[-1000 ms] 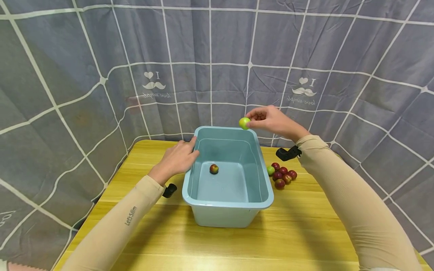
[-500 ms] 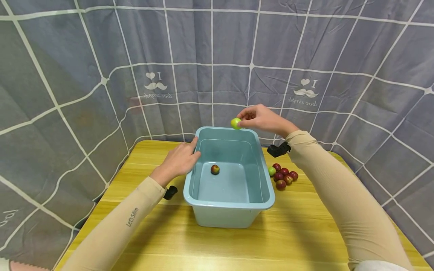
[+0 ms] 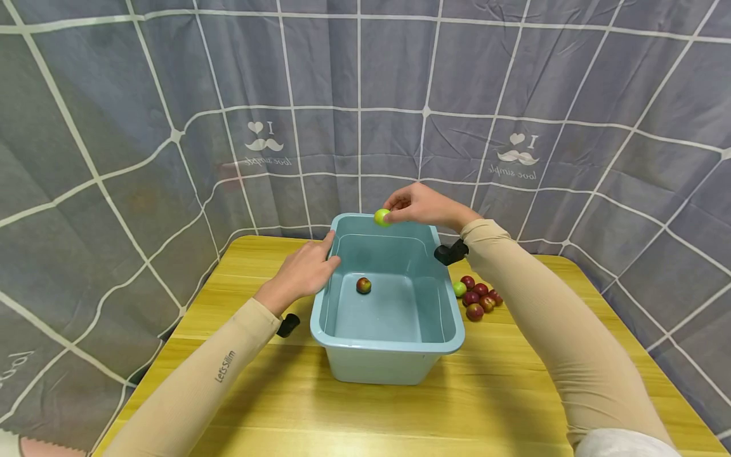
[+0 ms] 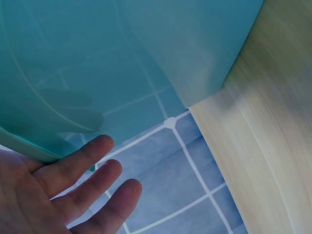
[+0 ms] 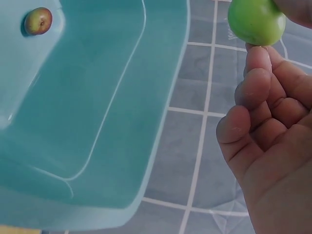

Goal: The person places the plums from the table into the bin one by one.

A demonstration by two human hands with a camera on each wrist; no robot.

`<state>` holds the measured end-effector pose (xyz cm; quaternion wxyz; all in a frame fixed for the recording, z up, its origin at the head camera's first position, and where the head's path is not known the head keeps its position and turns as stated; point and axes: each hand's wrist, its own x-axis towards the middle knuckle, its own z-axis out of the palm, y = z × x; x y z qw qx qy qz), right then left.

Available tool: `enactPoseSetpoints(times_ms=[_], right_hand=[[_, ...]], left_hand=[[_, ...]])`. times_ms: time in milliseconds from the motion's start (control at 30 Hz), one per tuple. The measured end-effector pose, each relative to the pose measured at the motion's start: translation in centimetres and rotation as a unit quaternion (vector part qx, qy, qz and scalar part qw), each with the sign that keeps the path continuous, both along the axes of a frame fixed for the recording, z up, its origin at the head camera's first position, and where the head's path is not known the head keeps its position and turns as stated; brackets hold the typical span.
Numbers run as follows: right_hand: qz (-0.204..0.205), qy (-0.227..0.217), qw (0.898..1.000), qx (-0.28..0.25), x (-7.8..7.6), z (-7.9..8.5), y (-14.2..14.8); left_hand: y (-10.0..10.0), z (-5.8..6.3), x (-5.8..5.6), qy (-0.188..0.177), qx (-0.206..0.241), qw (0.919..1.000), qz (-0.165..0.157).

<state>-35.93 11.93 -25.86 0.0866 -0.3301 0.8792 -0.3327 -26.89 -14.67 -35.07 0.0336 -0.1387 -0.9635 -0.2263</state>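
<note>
In the head view my right hand pinches a green plum between thumb and fingertips, above the far rim of a blue plastic tub. The right wrist view shows the green plum near the fingertips, with the other fingers loosely bent below it. One red-and-yellow plum lies on the tub's floor. My left hand rests on the tub's left rim, index finger extended along it. In the left wrist view, fingers lie relaxed and spread outside the tub wall.
Right of the tub, a cluster of dark red plums with one green plum lies on the wooden table. A grey curtain with white grid lines hangs behind and along both sides of the table.
My right hand has moved left with the green plum, from over the tub's far right corner to over its far rim, and slightly lower. The left hand stays on the rim.
</note>
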Motion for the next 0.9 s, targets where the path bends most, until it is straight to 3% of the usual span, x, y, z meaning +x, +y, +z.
enactPoseSetpoints(times_ms=[700,900], right_hand=[[0.034,-0.001,0.994,0.101,-1.1,-2.7,-2.4],[0.040,0.001,0.988,0.147,-1.4,-3.6,-2.8]], left_hand=[[-0.2,0.1,-0.3,-0.009,0.015,0.9998,-0.001],[-0.1,0.0,-0.3,-0.010,0.016,0.9998,-0.004]])
